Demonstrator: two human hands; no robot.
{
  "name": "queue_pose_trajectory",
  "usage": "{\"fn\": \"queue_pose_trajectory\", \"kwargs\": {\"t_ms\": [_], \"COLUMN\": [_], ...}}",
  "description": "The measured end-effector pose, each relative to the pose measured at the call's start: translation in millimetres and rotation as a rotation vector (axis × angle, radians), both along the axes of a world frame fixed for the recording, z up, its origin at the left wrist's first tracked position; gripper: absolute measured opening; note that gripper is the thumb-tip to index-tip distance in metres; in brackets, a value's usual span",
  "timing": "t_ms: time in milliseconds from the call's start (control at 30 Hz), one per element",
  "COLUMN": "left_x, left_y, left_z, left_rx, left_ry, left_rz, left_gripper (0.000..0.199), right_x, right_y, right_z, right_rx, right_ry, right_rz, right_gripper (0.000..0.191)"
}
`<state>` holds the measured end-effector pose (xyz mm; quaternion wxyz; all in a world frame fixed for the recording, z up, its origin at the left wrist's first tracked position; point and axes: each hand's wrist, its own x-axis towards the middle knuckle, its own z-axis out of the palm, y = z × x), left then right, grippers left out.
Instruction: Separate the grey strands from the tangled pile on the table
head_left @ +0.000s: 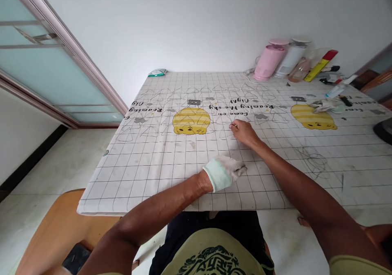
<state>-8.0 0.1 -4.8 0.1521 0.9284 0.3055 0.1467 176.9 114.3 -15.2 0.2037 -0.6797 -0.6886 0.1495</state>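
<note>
My right hand [244,132], bare, is pinched just above the middle of the table. A thin bent wire piece [221,133] shows at its fingertips, faint against the cloth. My left hand [226,172] wears a pale glove with a mint cuff and hovers nearer the front edge. Its fingers are curled together, and whatever they may hold is hidden. Several similar bent wire shapes [124,134] lie in rows across the far and left parts of the checked tablecloth [147,169].
Loose wire [315,163] lies tangled on the right. Behind it rest another glove [329,105] and a clear bottle [339,86]. A pink cylinder [269,63], a white cylinder [290,58] and a yellow-red tube [321,66] stand near the wall. A small packet [157,73] sits at the far left corner.
</note>
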Motion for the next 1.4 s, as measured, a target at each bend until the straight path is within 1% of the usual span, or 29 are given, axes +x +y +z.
{"fn": "queue_pose_trajectory", "kwargs": {"t_ms": [133,233,333,433,533,600,667,733,800,867,933,1000,1067,1200,1300,1400], "left_x": [1,0,-2,-3,-4,-5,-6,-7,-6,-6,-6,-5,-5,-4,-4,-5], "left_y": [0,0,2,3,4,4,4,4,6,8,10,11,12,14,15,15], "left_z": [2.0,5.6,5.9,0.8,-6.2,-9.6,-11.4,-12.3,-12.8,-13.0,-12.6,-11.5,-9.6,-5.9,-5.8,-7.5], "left_rx": [-0.021,-0.043,-0.06,-0.067,-0.072,-0.085,-0.096,-0.105,-0.127,-0.148,-0.149,-0.132,-0.116,-0.144,-0.127,-0.086], "left_ry": [0.04,0.082,0.109,0.1,0.062,0.022,-0.025,-0.062,-0.079,-0.085,-0.093,-0.088,-0.06,-0.004,0.003,0.003], "left_rz": [-0.001,0.019,0.024,0.031,0.063,0.094,0.132,0.177,0.235,0.299,0.356,0.395,0.427,0.425,0.441,0.443], "left_gripper": [0.041,0.042,0.043,0.045,0.042,0.04,0.038,0.035,0.032,0.03,0.03,0.029,0.028,0.031,0.03,0.029], "right_x": [-10,-14,-11,7,47,86,131,177,218,247,265,274,276,272,266,263], "right_y": [12,10,-3,-31,-68,-94,-119,-142,-163,-182,-196,-206,-212,-219,-220,-214], "right_z": [3.1,6.9,17.8,34.5,50.8,59.0,64.5,67.5,68.0,66.2,62.3,56.8,50.7,41.9,39.7,37.8], "right_rx": [-0.011,-0.029,-0.026,0.043,0.072,0.056,0.052,0.027,-0.001,-0.036,-0.064,-0.098,-0.081,-0.057,-0.071,-0.075], "right_ry": [-0.168,-0.249,-0.338,-0.39,-0.429,-0.463,-0.479,-0.454,-0.378,-0.335,-0.303,-0.267,-0.26,-0.229,-0.202,-0.245], "right_rz": [-0.002,-0.025,-0.059,-0.085,-0.1,-0.14,-0.223,-0.253,-0.291,-0.364,-0.416,-0.436,-0.4,-0.35,-0.336,-0.388], "right_gripper": [0.023,0.027,0.035,0.039,0.034,0.032,0.031,0.028,0.028,0.029,0.025,0.023,0.023,0.02,0.018,0.017]}}
